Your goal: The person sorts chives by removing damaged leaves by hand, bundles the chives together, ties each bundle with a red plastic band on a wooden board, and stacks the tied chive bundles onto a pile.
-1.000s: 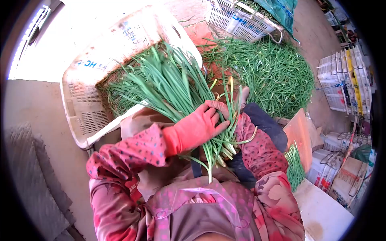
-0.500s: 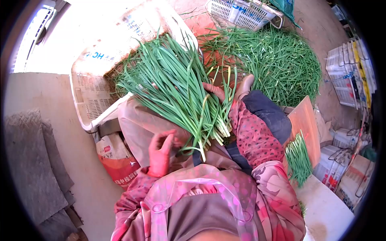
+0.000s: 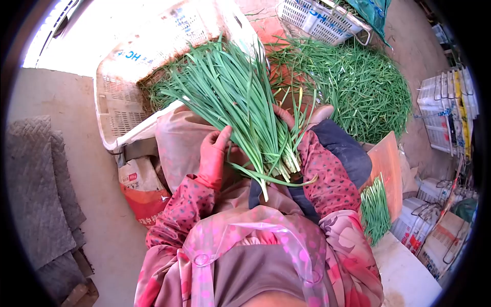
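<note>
A large bunch of garlic chives (image 3: 230, 87) lies across my lap, green leaves toward the basket and pale stem ends toward me. My right hand (image 3: 284, 116), in a reddish glove, is closed around the far right side of the bunch; leaves hide most of its fingers. At the near left edge of the bunch is my left hand (image 3: 213, 156), gloved too, with its thumb raised and apart from the fingers, which reach partly behind the stems. One loose bent leaf (image 3: 296, 182) sticks out to the right below the stem ends.
A white plastic basket (image 3: 115, 112) holding more chives leans at the left. A big heap of loose green leaves (image 3: 363, 87) covers the floor at the upper right, below another white basket (image 3: 322, 23). A smaller bunch (image 3: 376, 210) rests by an orange board (image 3: 384, 166). Stacked crates (image 3: 442, 112) stand far right.
My left hand has moved up and right to the edge of the bunch. A bent leaf now sticks out at the lower right. The view has shifted slightly; my right hand stays at the bunch.
</note>
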`<state>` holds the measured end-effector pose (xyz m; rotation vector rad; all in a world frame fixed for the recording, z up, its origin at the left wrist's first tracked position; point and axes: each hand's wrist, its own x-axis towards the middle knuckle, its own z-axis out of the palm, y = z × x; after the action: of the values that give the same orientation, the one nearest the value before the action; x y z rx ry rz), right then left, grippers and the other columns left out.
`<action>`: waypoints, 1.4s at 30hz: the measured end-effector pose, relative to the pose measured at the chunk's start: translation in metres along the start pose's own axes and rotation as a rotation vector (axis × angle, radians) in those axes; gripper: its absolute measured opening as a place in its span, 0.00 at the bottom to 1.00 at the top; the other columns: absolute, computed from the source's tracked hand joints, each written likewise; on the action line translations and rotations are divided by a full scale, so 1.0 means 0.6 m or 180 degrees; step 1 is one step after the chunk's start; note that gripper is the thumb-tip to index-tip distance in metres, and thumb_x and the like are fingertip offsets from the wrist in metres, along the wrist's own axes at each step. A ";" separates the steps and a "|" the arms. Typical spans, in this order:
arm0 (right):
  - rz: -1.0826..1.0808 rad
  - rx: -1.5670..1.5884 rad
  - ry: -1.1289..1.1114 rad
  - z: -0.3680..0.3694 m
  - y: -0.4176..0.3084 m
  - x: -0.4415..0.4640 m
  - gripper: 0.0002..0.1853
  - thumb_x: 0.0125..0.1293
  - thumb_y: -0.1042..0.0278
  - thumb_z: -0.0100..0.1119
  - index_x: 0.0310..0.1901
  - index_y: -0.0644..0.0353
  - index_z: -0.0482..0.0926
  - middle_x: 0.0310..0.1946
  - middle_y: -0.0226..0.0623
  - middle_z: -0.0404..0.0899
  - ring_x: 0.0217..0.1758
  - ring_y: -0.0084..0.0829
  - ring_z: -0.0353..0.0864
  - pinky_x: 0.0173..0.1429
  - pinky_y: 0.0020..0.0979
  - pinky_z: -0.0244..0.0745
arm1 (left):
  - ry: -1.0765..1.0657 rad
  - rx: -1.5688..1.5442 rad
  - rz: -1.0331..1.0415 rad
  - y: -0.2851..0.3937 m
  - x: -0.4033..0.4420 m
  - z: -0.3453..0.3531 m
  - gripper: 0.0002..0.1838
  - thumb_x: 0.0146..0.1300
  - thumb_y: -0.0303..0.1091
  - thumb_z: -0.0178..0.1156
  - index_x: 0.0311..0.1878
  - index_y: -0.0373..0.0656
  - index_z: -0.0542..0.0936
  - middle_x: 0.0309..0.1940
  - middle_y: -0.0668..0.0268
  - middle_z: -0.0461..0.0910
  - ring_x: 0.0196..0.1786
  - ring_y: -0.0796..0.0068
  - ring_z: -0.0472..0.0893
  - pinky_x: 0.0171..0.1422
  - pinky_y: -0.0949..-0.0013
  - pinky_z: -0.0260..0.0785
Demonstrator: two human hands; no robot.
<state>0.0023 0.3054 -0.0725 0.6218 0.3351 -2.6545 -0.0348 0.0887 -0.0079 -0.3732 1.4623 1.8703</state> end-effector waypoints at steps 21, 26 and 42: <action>-0.0036 -0.0442 0.0055 -0.038 -0.004 0.016 0.27 0.63 0.48 0.60 0.54 0.62 0.76 0.42 0.39 0.83 0.39 0.32 0.84 0.45 0.32 0.82 | -0.0618 -0.1600 -0.0570 -0.045 0.110 -0.043 0.42 0.56 0.66 0.58 0.63 0.40 0.68 0.59 0.58 0.72 0.59 0.58 0.72 0.66 0.53 0.63; -0.1152 -0.2590 0.0194 0.010 -0.034 -0.001 0.30 0.62 0.43 0.60 0.55 0.62 0.76 0.43 0.35 0.82 0.42 0.26 0.82 0.47 0.28 0.77 | -0.0849 -0.0997 -0.0088 0.012 0.079 0.010 0.38 0.58 0.60 0.61 0.63 0.40 0.69 0.57 0.59 0.75 0.55 0.62 0.77 0.63 0.59 0.68; -0.2089 -0.3544 0.0532 0.135 -0.148 -0.147 0.34 0.50 0.64 0.75 0.57 0.65 0.71 0.51 0.39 0.78 0.54 0.30 0.76 0.60 0.33 0.72 | -0.2209 0.0827 0.1567 0.106 0.133 0.219 0.29 0.49 0.26 0.72 0.55 0.36 0.74 0.47 0.62 0.81 0.48 0.71 0.79 0.55 0.68 0.72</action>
<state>0.0070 0.3879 0.0517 0.3582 2.1402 -2.3479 -0.1079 0.2334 0.0295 0.7557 1.3312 1.8506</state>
